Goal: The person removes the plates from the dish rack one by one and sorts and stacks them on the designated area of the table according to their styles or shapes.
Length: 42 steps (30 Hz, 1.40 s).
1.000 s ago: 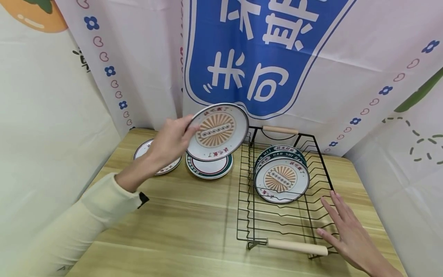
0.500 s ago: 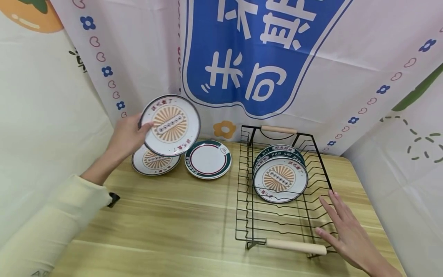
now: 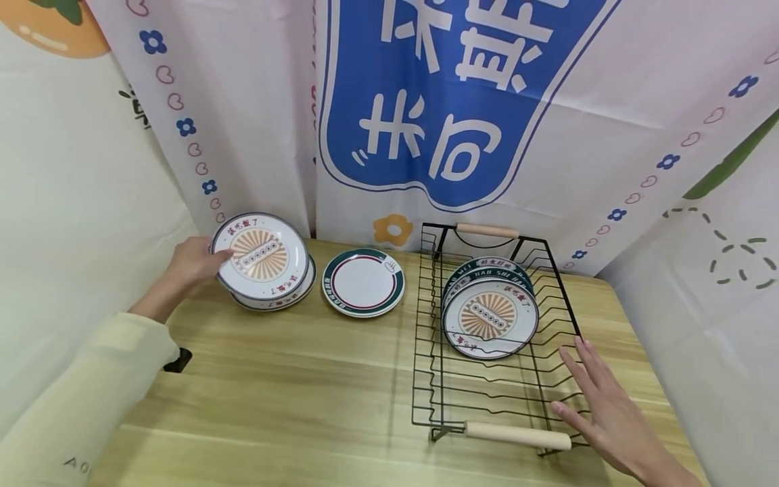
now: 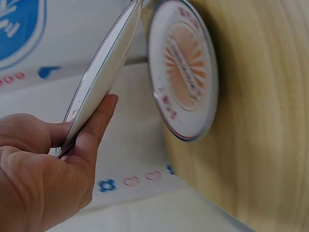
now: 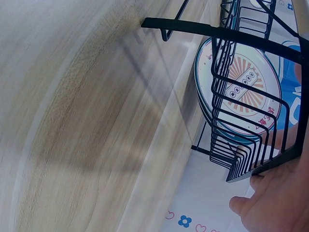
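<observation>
My left hand grips the left rim of a white plate with an orange sunburst, thumb on its face. In the left wrist view that plate is seen nearly edge-on, tilted and apart from a similar sunburst plate on the table. From the head view it covers most of that lower plate. My right hand lies at the right side of a black wire dish rack, fingers spread and straight, touching its rim. Inside the rack lean several plates, a sunburst plate in front of green-rimmed ones.
A green-rimmed white plate lies on the wooden table between the left plates and the rack. Printed cloth hangs behind the table and along both sides. The rack has wooden handles at front and back.
My left hand has carried the sunburst plate left and down from beside the rack to over the other sunburst plate. The right hand has stayed at the rack.
</observation>
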Tool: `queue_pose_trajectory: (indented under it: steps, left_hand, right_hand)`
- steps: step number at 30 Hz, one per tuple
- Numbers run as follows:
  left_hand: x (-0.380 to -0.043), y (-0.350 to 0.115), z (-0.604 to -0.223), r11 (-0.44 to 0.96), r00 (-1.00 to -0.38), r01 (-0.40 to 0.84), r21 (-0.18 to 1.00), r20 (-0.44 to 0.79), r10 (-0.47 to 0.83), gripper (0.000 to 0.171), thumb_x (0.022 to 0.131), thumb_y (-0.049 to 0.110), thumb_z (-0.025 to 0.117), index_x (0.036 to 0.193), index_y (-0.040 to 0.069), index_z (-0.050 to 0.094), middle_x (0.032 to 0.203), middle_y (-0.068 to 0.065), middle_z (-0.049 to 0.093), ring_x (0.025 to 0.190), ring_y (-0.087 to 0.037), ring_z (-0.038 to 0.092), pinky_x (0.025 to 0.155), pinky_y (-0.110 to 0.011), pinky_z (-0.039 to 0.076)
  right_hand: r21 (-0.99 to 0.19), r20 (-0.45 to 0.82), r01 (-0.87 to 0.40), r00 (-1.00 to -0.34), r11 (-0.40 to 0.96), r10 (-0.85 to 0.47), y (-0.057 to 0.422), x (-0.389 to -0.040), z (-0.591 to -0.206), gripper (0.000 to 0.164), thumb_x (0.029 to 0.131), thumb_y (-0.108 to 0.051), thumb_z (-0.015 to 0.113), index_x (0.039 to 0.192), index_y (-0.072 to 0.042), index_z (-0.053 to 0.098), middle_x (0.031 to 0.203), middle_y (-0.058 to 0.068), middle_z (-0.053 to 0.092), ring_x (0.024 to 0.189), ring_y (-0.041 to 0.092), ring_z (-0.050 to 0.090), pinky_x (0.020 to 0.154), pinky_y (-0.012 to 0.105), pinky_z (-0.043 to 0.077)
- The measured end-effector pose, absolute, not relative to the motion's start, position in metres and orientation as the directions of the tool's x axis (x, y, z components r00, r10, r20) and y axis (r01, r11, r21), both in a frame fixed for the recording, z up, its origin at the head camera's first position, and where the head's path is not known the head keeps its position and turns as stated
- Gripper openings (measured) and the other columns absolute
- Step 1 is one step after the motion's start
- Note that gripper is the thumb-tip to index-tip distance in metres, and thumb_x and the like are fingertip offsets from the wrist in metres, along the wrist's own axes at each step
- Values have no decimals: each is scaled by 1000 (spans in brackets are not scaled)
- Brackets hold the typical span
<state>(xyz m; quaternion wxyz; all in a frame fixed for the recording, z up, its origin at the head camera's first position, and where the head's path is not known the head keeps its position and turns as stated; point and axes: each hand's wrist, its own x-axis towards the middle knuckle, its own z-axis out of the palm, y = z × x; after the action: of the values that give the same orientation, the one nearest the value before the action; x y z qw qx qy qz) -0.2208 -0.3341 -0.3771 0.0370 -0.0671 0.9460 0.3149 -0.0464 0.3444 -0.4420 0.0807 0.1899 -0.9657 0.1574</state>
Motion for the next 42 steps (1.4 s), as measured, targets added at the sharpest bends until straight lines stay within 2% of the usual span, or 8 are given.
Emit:
queue_pose_trajectory:
  steps: [2,8,12,20,27,32,35,42]
  left_hand:
    - [-220,-341,-386,775,-979,-199,600,-158,-129,54,101,30,48,124,-19,49,105,-33,59,85,-33,58,62,-30,47]
    - [-225,-351,-405,693,-956,-289,660,-242,-167,54,99,26,51,127,-20,45,96,-22,59,76,-24,58,62,-31,51]
    - [-228,-354,-413,674,-944,-321,665,-284,-170,56,98,26,51,129,-21,42,97,-21,58,78,-25,59,65,-33,54]
    - [-230,-356,-423,712,-942,-317,627,-296,-159,36,97,22,53,101,-14,53,80,-16,57,70,-26,57,61,-36,51]
    - [-232,-357,-427,838,-964,-232,495,-231,-130,42,95,28,57,93,-14,54,71,-18,60,62,-27,60,54,-31,45]
    - [-231,-359,-430,894,-958,-221,391,-261,-122,45,93,37,58,86,-7,52,70,-15,56,64,-27,56,54,-32,42]
    - [-232,-358,-432,894,-934,-259,367,-331,-135,48,94,42,56,89,-6,54,67,-13,62,61,-26,61,53,-32,43]
    - [-235,-352,-437,928,-918,-233,290,-380,-112,53,94,50,52,86,-2,58,65,-10,61,58,-20,57,53,-32,42]
  right_hand:
    - [-278,205,-391,-917,878,-343,344,-46,-443,87,88,-37,68,157,-17,20,164,11,6,151,25,-1,117,33,-7]
    - [-285,212,-393,-915,874,-342,345,-47,-443,87,88,-36,69,157,-17,20,164,10,6,151,26,0,119,37,-4]
    - [-272,218,-401,-911,875,-350,347,-47,-442,87,87,-36,69,156,-16,20,164,10,5,151,27,0,118,32,-5]
    - [-281,214,-392,-915,876,-341,347,-47,-443,87,87,-36,69,157,-17,20,164,13,7,151,28,0,118,35,-4]
    - [-291,199,-374,-924,881,-326,347,-48,-443,88,87,-36,70,157,-18,19,164,10,5,151,27,-1,117,50,7]
    - [-285,199,-376,-923,882,-329,347,-49,-442,88,87,-37,70,157,-18,19,164,12,7,151,27,0,118,42,4]
    - [-288,197,-376,-923,881,-330,347,-49,-443,88,87,-37,70,157,-18,18,164,11,6,151,27,-1,118,37,1]
    - [-302,197,-372,-925,878,-325,347,-48,-444,88,87,-36,70,157,-18,19,164,13,7,151,27,-1,118,43,2]
